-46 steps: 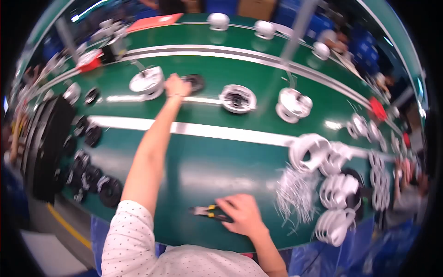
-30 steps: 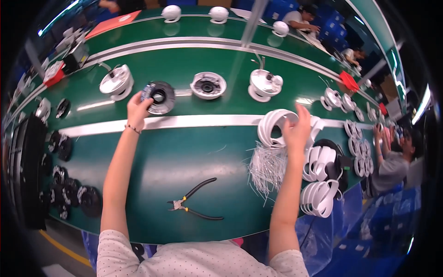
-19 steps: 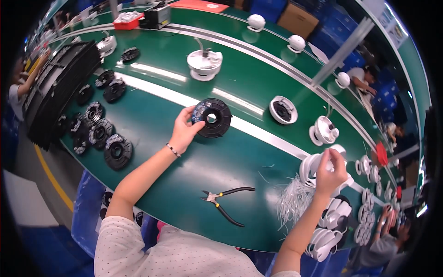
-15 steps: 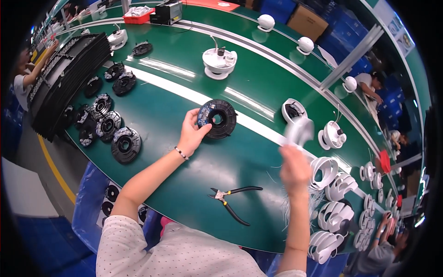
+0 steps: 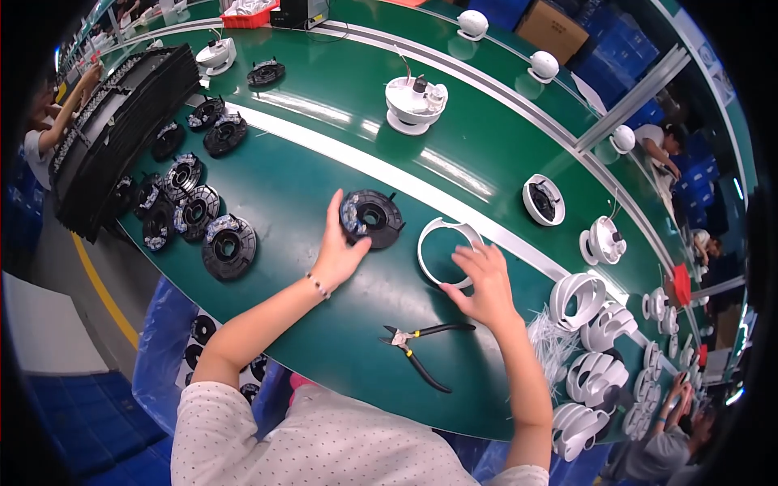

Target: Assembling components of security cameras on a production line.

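My left hand (image 5: 339,257) grips a black round plastic base (image 5: 387,227) by its left edge, thumb in front. A blue-and-silver circuit board curves along that side of the base, and the centre has a hole. To the right of it, my right hand (image 5: 489,290) has its thumb and fingers closed on the right side of a white plastic ring (image 5: 424,247), partly hiding it. The ring has a notch at its top. Cutting pliers (image 5: 402,338) with black-and-yellow handles lie with jaws apart on the green table, below my hands.
Several black bases (image 5: 229,247) lie at left, beside a stack of black trays (image 5: 121,134). White rings (image 5: 577,300) and a bundle of white strips (image 5: 551,344) sit at right. White housings (image 5: 413,105) stand across the conveyor strip, and people work at the sides.
My right hand has brought the white ring left, close to the black base. My left hand still holds the base, now tilted differently. The view has shifted slightly.
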Tool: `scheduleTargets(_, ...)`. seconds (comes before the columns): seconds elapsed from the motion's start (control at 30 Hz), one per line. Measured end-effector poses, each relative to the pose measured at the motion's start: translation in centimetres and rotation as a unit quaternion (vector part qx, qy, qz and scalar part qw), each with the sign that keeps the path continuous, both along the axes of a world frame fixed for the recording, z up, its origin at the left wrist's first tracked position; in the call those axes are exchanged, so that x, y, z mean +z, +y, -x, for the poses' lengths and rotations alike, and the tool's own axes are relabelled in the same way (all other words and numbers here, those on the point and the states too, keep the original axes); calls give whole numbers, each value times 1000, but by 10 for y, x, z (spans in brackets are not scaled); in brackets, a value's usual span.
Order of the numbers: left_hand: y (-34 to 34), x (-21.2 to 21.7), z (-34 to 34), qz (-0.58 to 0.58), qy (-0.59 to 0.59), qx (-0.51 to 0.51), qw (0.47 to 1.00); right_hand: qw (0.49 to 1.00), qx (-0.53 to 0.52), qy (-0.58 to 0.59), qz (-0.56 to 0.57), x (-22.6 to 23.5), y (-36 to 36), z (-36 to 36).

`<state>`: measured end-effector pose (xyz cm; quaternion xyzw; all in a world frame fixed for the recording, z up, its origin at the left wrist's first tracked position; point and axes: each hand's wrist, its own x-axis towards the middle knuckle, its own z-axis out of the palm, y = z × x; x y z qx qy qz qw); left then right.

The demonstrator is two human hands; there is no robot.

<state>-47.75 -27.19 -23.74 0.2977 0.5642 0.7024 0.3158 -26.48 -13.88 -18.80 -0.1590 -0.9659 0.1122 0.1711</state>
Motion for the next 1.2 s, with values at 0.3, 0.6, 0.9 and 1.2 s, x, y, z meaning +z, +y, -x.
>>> scheduleTargets(0.3,35,18,77,219,407,-133,877,967,-166,-164,105,3,2,41)
scheduleTargets(0.6,49,17,51,28,28,1,999,869,-218,218,388,-15,3,33)
scheduleTargets(0.9,31,-7,-29,-145,-114,-128,974,887,-131,288,336,-23,-29,68)
scheduleTargets(1.2,24,14,4,-85,-511,-313,796,960,7,194,200,9,-42,65)
